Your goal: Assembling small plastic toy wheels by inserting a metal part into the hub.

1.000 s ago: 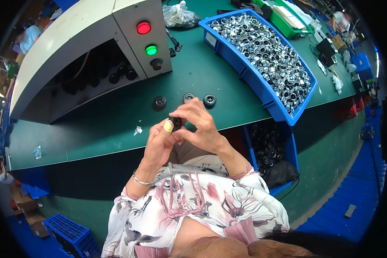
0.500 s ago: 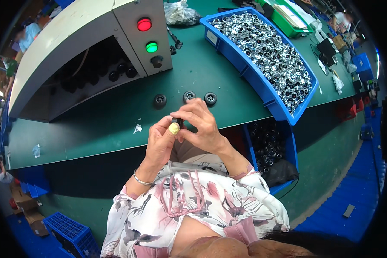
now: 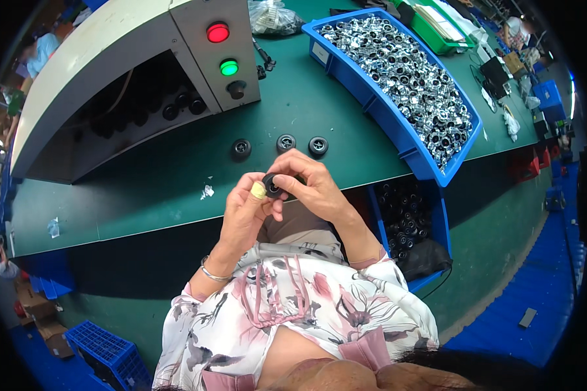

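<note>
Two-handed handling of a small black wheel (image 3: 271, 187) near the front edge of a green bench (image 3: 143, 199). The left hand (image 3: 241, 212) pinches its rim; the right hand (image 3: 319, 192) grips the opposite side, its fingertips' exact contact hard to discern from here. The step appears to be finger adjustment; the next move calls for steady left-hand support. Three similar wheels (image 3: 241, 149) rest beyond.

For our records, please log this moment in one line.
left hand: holding round black part | right hand: same | table: three wheels
</note>
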